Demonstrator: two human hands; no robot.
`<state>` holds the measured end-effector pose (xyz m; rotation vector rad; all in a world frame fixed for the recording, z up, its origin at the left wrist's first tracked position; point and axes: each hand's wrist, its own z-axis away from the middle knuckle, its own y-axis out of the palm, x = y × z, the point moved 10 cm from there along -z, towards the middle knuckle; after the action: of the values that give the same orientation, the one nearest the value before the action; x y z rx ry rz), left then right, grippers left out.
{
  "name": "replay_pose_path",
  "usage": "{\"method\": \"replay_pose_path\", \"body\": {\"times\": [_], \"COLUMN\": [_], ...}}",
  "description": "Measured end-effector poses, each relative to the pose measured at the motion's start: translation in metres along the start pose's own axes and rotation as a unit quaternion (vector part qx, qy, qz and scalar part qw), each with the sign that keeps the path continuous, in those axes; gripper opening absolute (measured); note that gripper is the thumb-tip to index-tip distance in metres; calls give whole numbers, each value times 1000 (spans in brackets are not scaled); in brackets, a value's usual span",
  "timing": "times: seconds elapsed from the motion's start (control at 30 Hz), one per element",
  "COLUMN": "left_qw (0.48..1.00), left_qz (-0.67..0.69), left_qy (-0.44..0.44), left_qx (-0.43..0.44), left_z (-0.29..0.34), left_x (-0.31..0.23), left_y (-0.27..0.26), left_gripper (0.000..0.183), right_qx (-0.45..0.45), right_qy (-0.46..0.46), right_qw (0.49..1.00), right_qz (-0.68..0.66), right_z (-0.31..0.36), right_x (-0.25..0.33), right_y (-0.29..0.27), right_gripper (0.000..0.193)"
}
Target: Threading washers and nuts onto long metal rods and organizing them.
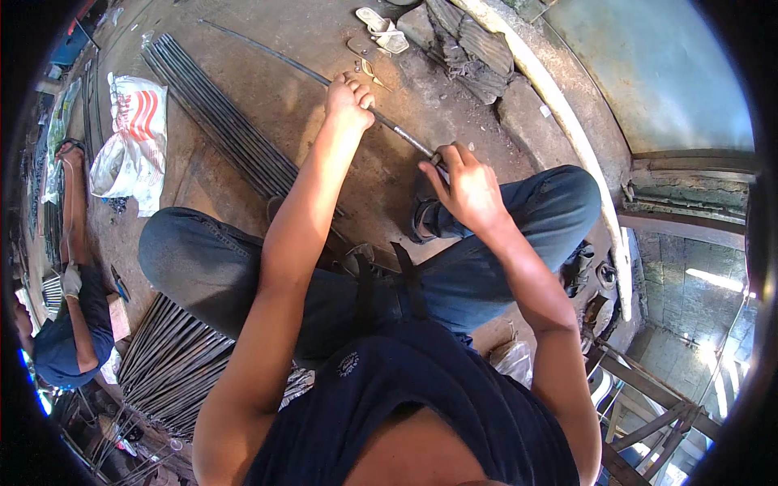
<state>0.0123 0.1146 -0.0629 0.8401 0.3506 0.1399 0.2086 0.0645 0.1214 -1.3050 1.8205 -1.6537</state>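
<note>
A long, thin, dark metal rod [401, 131] slants from the far left toward my right knee. My left hand [350, 100] is closed around it partway along, fingers wrapped over the top. At the rod's near end, my right hand [470, 185] is closed, with thumb and fingers gripping. A small dark piece shows by the right fingertips; whether it is part of the rod I cannot tell. The stretch of rod between my hands looks shinier. Beyond the left hand, its far part reaches out over the floor.
To the left lies a bundle of similar rods [223, 113], beside a white sack with red stripes [138, 138]. More rods [174, 356] are piled behind my left knee. A co-worker [73, 332] sits at far left. Sandals [382, 31] and a pale curved pole [567, 121] lie ahead and right.
</note>
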Motion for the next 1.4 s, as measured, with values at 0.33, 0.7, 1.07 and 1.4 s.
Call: {"method": "replay_pose_path", "body": {"times": [0.33,0.7,1.07,1.4], "left_qw": [1000,1000,1000,1000], "left_qz": [-4,-16,-6,-12], "left_qy": [7,12,4,10], "left_qx": [6,1,-13,-24], "left_z": [1,7,5,4], "left_x": [-1,0,1,3], "left_y": [-4,2,-3,-7], "left_gripper": [23,14,15,14], "right_qx": [292,38,-16,-24], "right_qy": [428,75,54,43], "right_qw": [566,994,998,999], "right_qz": [-641,-73,-42,-11], "right_z": [45,9,10,10], "right_x": [-30,-29,-15,-14], "right_y": [89,26,10,10], "right_gripper": [45,33,34,35]}}
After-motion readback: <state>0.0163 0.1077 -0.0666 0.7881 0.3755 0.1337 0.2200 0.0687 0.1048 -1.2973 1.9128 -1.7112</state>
